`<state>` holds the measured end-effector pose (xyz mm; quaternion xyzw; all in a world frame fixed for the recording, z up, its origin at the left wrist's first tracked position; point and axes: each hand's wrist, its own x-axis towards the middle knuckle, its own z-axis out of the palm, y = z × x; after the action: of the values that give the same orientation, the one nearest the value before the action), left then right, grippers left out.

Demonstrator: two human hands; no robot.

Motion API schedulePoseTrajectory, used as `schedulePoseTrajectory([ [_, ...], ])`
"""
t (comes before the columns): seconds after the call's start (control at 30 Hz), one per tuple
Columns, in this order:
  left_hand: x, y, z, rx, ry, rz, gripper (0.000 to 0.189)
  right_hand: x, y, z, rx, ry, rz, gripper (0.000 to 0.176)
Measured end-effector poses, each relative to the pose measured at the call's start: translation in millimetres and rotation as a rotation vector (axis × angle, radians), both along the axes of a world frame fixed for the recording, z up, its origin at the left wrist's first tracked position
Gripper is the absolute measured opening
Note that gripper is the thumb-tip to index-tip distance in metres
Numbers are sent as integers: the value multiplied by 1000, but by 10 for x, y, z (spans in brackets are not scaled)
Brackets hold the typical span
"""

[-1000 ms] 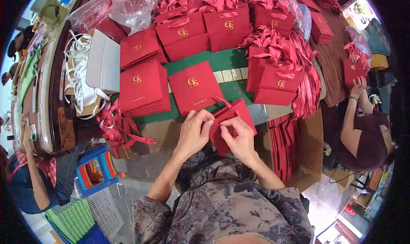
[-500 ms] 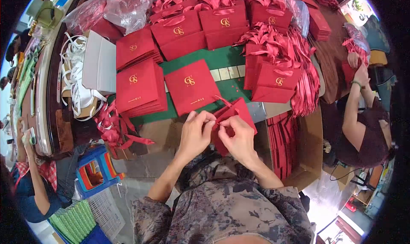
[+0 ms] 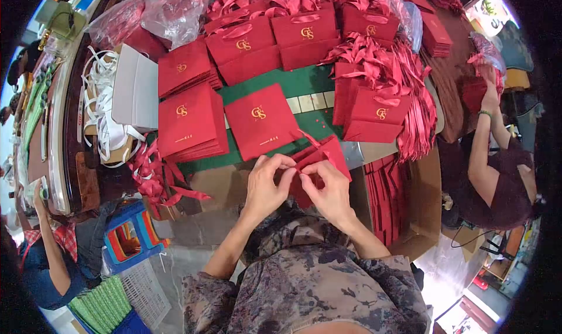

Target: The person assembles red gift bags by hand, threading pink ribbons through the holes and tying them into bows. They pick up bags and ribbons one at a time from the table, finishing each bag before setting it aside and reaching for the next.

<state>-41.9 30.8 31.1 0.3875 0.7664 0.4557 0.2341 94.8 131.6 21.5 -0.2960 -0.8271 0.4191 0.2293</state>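
Observation:
A flat red paper bag [image 3: 331,156] rests at the near edge of the table, tilted, with a red ribbon [image 3: 306,138] coming out of its top. My left hand [image 3: 266,185] and my right hand [image 3: 328,188] meet over the bag's left edge, both pinching the bag and ribbon there. Just beyond my fingers lies another flat red bag [image 3: 261,120] with a gold logo on the green mat [image 3: 304,82].
Stacks of flat red bags [image 3: 187,123] lie left; finished bags with ribbon handles [image 3: 374,109] pile up behind and right. White ribbons and boxes [image 3: 126,91] sit far left. A person's arm [image 3: 483,141] works at the right; another person [image 3: 50,246] is at lower left.
My hands have stayed on the bag's edge, fingers shifting slightly closer together. The person at the right has raised their hand higher.

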Motion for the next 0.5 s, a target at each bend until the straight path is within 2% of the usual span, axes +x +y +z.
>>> schedulePoseTrajectory([
  [0.13,37,8,-89,59,128,7,15,-40,-19,47,18,-64,-14,13],
  [0.23,37,-23,-94,45,110,23,18,-49,27,106,79,-62,24,13],
  [0.3,47,-41,-136,92,168,35,19,-53,109,233,148,64,47,11],
  [0.37,90,-52,-155,139,220,42,20,-60,229,267,199,85,45,10],
  [0.43,140,-56,-155,247,375,25,20,-96,374,372,388,-12,205,9],
  [0.5,174,-67,-195,270,390,14,19,-117,470,349,327,-95,267,9],
])
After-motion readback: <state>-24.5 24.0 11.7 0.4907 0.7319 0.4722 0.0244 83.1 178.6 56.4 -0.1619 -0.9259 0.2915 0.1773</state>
